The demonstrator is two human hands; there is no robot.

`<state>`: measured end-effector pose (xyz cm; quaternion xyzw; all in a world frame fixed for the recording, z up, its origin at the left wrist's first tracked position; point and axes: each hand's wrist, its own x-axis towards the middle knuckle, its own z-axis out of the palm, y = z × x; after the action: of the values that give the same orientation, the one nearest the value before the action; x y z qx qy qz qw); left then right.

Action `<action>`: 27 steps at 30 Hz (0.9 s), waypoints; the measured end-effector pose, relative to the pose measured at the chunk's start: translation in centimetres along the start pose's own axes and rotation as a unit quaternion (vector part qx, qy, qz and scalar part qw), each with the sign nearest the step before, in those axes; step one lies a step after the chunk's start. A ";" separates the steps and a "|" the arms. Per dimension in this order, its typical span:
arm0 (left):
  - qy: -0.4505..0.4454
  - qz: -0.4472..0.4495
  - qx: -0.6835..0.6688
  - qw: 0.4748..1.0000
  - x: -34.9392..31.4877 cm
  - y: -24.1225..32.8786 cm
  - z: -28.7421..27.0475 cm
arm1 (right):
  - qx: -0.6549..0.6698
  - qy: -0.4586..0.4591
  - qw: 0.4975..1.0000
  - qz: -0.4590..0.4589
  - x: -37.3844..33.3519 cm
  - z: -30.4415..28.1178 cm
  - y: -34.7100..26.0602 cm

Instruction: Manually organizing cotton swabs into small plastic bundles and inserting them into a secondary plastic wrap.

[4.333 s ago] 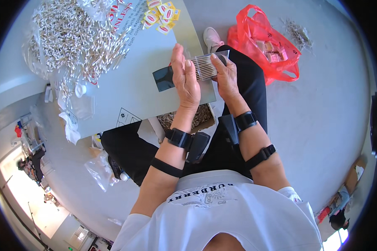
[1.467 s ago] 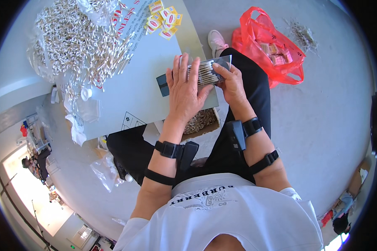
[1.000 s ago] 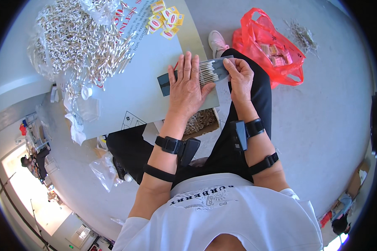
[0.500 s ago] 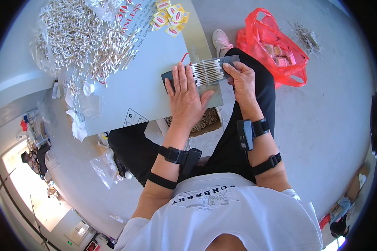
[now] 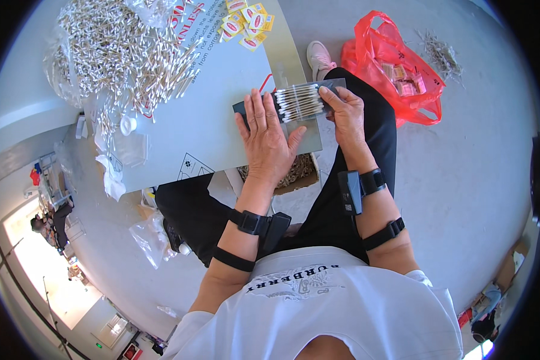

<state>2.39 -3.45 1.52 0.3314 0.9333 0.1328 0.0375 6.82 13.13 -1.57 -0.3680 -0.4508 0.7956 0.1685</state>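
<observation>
A neat row of cotton swabs (image 5: 299, 103) lies at the table's right edge, on or inside a clear plastic sleeve. Spread flat, my left hand (image 5: 265, 135) presses on a dark flat strip (image 5: 240, 110) at the left end of the row, its thumb out below the swabs. My right hand (image 5: 347, 113) pinches the clear plastic sleeve (image 5: 337, 85) between thumb and fingers at the row's right end. Whether the swabs are fully within the plastic I cannot tell.
A big heap of loose swabs (image 5: 114, 54) covers the table's (image 5: 204, 132) far left. Yellow-and-white packets (image 5: 246, 25) lie at its far edge. Under it stands a cardboard box (image 5: 309, 180). On the floor are a red plastic bag (image 5: 366, 54) holding packs and scattered swabs (image 5: 441, 54).
Almost nothing differs. Both hands and the row of swabs keep their places on the table, with the whole view shifted very slightly.
</observation>
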 end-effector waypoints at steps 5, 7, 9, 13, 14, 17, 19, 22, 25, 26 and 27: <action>0.000 -0.007 0.022 1.000 0.1 -0.1 0.2 | -0.020 0.004 1.000 -0.014 0.0 0.4 0.0; -0.012 0.007 0.025 1.000 0.0 0.3 0.3 | -0.015 0.011 0.999 -0.032 0.0 0.9 0.2; -0.011 0.002 0.019 1.000 0.0 0.4 0.4 | -0.010 0.018 0.998 -0.052 0.1 1.1 0.5; -0.008 -0.003 0.008 1.000 0.0 0.5 0.4 | 0.006 0.003 0.996 -0.087 0.3 1.0 1.1; -0.008 -0.003 0.008 1.000 0.0 0.5 0.4 | 0.005 0.002 0.995 -0.095 0.3 1.0 1.1; 0.005 -0.004 -0.001 1.000 0.0 0.5 0.2 | -0.031 0.007 0.996 -0.086 0.3 1.0 1.0; -0.023 0.007 0.030 0.999 0.0 0.5 -0.1 | -0.033 0.011 0.996 -0.082 0.2 1.2 0.8; -0.015 0.000 0.013 1.000 0.1 0.5 -0.1 | -0.019 0.012 0.997 -0.079 0.1 1.3 0.9; 0.072 0.013 -0.001 0.997 1.2 -0.3 -0.4 | -0.010 0.013 0.997 -0.077 0.1 0.8 0.8; 0.074 0.011 0.002 0.997 2.0 -1.1 -0.5 | -0.017 0.013 0.997 -0.072 0.0 0.9 0.7; 0.102 0.017 -0.036 0.994 3.3 -2.1 -0.6 | -0.016 0.009 0.997 -0.072 -0.1 1.0 0.6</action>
<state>-1.59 -3.06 1.57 0.3300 0.9213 0.2003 -0.0478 6.18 12.11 -1.69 -0.3445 -0.4870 0.7708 0.2237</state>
